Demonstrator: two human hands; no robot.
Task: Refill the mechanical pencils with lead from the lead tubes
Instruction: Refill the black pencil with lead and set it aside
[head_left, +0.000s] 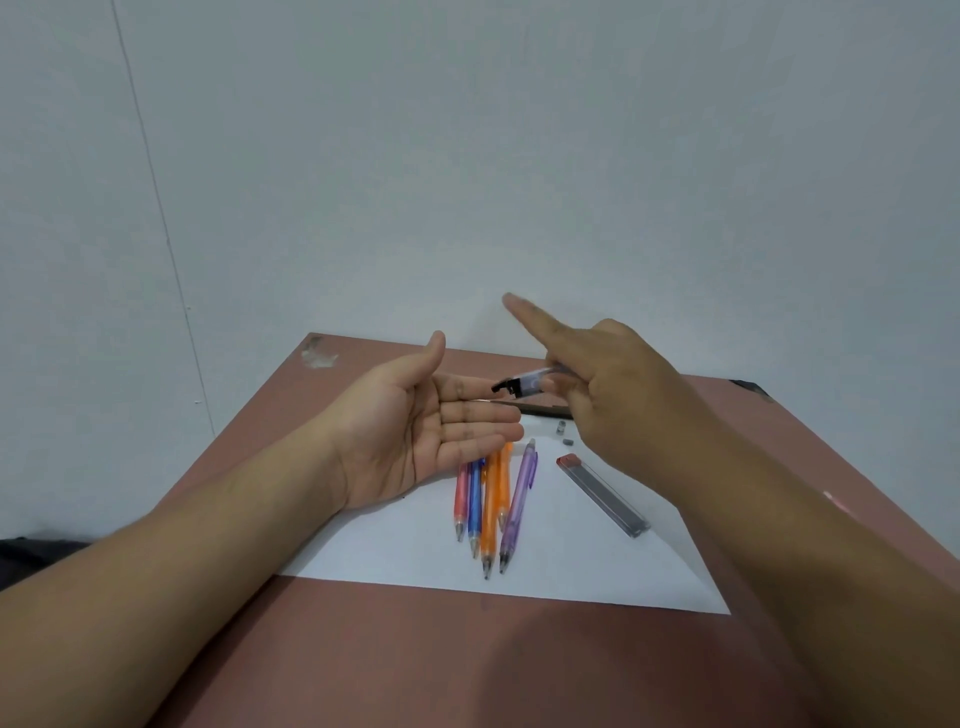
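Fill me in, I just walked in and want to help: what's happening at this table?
A person is refilling mechanical pencils. The right hand holds a lead tube tipped toward the open, palm-up left hand. Red, blue, orange and purple pencils lie on a white sheet, beside a second lead tube and two small grey caps.

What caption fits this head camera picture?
Right hand tips a lead tube over the open left hand, above pencils.

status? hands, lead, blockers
Left hand open, palm up. Right hand holds lead tube tipped over palm. Pencils wait on paper. Nothing blocking.
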